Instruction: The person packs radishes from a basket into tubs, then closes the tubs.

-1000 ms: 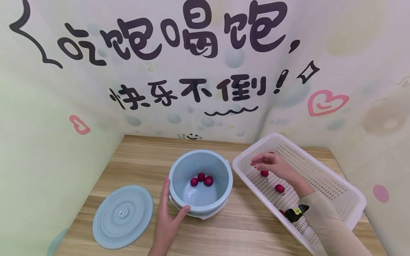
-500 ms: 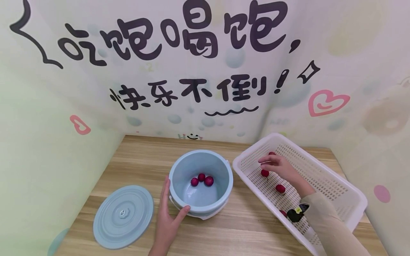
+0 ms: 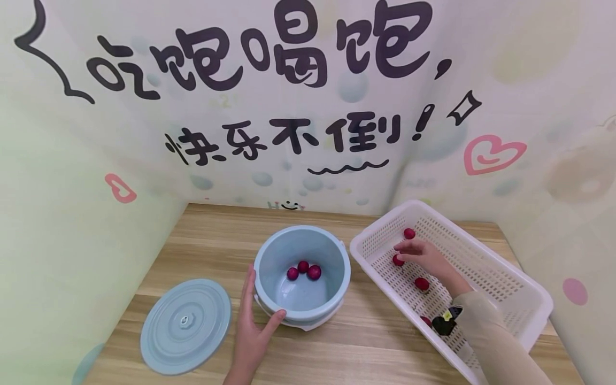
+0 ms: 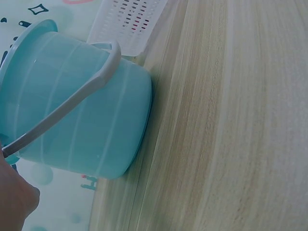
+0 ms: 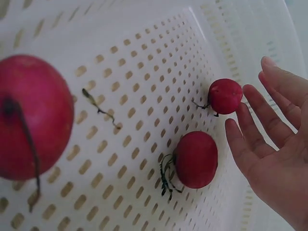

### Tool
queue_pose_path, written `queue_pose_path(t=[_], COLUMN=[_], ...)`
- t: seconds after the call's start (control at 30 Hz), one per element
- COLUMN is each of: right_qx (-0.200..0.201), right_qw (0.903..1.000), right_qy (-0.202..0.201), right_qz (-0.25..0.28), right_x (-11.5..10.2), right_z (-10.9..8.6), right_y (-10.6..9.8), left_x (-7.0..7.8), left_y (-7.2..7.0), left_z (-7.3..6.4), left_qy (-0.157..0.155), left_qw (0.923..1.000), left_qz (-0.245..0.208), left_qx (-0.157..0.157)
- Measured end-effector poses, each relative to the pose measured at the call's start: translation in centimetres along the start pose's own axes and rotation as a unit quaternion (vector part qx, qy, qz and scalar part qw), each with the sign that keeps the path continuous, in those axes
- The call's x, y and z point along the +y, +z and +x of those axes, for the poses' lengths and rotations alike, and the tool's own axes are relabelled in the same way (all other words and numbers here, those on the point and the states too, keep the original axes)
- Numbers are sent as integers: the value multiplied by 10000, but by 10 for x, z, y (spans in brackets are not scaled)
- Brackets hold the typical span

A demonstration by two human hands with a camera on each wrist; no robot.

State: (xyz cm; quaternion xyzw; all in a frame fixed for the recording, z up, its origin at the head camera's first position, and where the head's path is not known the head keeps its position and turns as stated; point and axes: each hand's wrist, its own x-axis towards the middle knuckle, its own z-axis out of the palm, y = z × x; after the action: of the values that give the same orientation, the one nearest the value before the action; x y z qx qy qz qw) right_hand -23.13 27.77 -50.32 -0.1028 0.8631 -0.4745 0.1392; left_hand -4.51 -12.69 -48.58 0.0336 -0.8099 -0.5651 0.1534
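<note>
My left hand (image 3: 252, 329) rests against the side of a light blue bucket (image 3: 271, 254), thumb near the front rim and fingers spread along the left wall. Three small red radishes (image 3: 314, 272) lie at the bottom of the bucket. In the left wrist view, the bucket's grey handle (image 4: 72, 101) hangs across its wall. Over the white basket (image 3: 368, 251), my right hand (image 3: 428, 259) reaches down to a radish (image 3: 398, 260). The right wrist view shows that hand's fingers spread, with fingertips right beside two radishes (image 5: 196, 160) and nothing held.
A round blue lid (image 3: 185, 326) lies on the wooden table (image 3: 216, 230) left of the bucket. More radishes (image 3: 421, 284) sit in the basket, and a loose stem bit (image 5: 98, 106) lies on its perforated floor. A printed wall sheet (image 3: 289, 176) stands behind.
My right hand has moved slightly right and lower within the basket, and the far radish there has come into fuller view. The left hand and the bucket have stayed in place.
</note>
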Motion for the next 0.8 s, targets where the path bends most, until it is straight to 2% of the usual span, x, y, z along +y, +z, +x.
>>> queue_pose_path(t=[0.17, 0.5, 0.8], right_qx=[-164, -203, -288], right_qw=[9998, 9984, 9984], right_qy=[113, 414, 316], right_qz=[-37, -314, -383], right_x=[10, 19, 21], right_z=[2, 3, 6], right_y=[2, 1, 1], left_x=[1, -1, -1], left_y=[-1, 1, 1], left_z=[0, -1, -1], left_qy=[32, 97, 99], left_qw=[10000, 9999, 9999], left_qz=[12, -63, -13], left_qx=[8, 8, 37])
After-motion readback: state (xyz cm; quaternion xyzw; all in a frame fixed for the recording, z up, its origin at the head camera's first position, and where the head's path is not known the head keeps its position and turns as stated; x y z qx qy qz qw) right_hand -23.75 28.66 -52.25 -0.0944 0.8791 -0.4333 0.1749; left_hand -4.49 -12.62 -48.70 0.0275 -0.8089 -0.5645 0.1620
